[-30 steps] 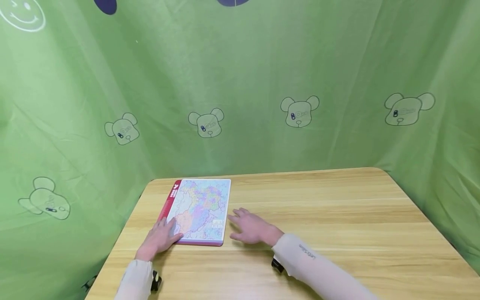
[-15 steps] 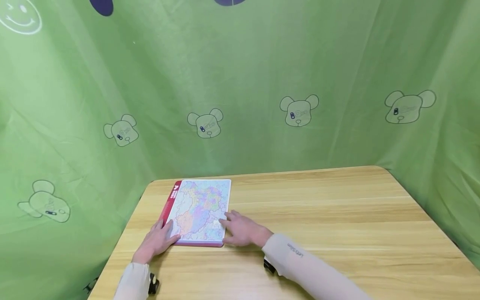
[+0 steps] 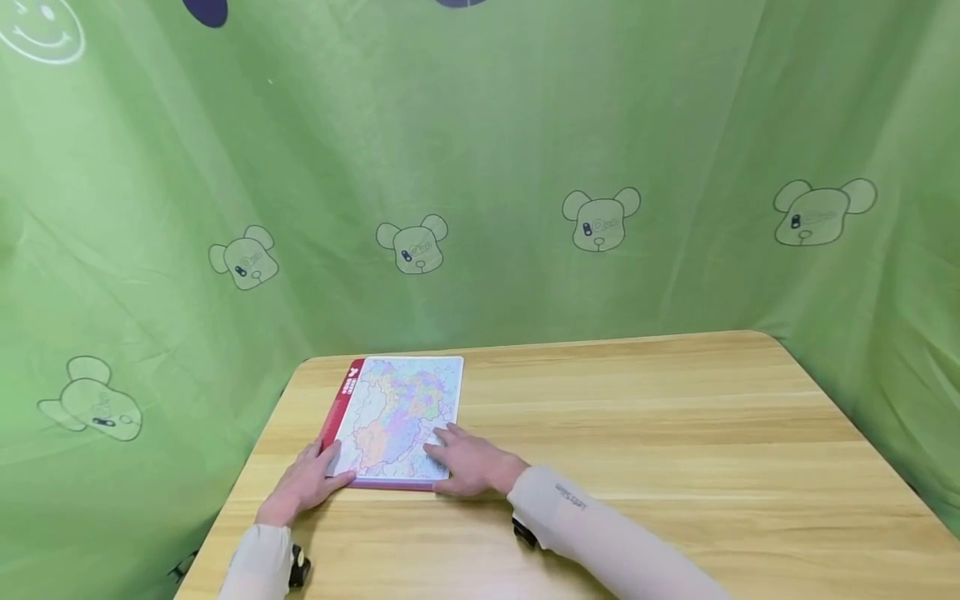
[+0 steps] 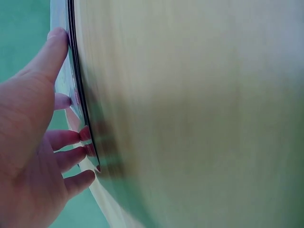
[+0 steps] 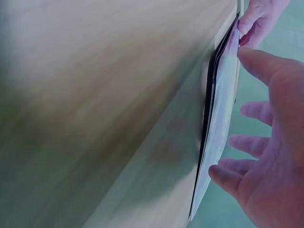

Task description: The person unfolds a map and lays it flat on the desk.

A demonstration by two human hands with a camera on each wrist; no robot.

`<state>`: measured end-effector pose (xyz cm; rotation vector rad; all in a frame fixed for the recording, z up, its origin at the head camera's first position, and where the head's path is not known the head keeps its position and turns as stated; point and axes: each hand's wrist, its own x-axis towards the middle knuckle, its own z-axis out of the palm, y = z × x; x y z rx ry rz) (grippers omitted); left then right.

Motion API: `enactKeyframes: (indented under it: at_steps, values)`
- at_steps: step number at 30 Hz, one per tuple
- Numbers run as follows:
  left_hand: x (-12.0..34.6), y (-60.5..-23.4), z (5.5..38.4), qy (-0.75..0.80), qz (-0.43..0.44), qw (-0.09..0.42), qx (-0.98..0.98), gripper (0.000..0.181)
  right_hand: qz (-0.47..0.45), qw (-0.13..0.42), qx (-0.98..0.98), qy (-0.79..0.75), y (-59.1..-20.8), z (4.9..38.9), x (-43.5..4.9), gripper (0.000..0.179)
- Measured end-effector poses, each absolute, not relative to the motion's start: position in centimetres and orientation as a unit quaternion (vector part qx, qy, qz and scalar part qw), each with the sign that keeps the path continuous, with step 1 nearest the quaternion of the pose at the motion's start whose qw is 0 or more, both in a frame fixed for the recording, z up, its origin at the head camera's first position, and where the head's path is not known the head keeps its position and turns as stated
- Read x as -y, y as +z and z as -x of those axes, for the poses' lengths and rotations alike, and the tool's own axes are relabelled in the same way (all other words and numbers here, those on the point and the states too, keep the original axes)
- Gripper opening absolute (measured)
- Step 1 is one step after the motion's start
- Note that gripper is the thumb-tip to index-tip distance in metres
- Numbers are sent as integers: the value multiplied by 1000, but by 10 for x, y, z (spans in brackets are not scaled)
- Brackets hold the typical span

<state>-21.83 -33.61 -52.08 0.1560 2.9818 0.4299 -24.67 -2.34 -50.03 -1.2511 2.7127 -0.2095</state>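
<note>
A flat map board [image 3: 397, 408], printed in pastel colours with a red band on its left side, lies at the left of the table. At its near left corner my left hand [image 3: 303, 483] touches it, thumb along the near edge and the other fingers at the left side. The left wrist view shows the thumb [image 4: 57, 40] over the board's dark, layered edge. My right hand [image 3: 472, 462] is spread over the near right corner, overlapping the printed face. In the right wrist view, its fingers [image 5: 249, 142] are extended and apart above the board [image 5: 222, 109].
The wooden table [image 3: 637, 433] has rounded far corners. A green curtain [image 3: 510, 167] with bear-head drawings hangs behind it and along both sides. Each wrist carries a small black device [image 3: 300, 568].
My right hand has moved left, from beside the board's right edge to over its near right corner. My left hand has shifted slightly left and toward me. The board stays about where it was.
</note>
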Motion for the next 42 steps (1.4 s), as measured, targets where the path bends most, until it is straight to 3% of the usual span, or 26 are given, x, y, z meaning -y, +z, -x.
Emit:
enactKeyframes:
  at_steps: [12,42]
  values:
    - [337,-521,217,140,-65,69,-986,89,429,87,-898,-47,-512,249,37,62]
    - [328,-518,215,97,-93,58,-989,84,429,129,-894,-3,-508,257,23,60]
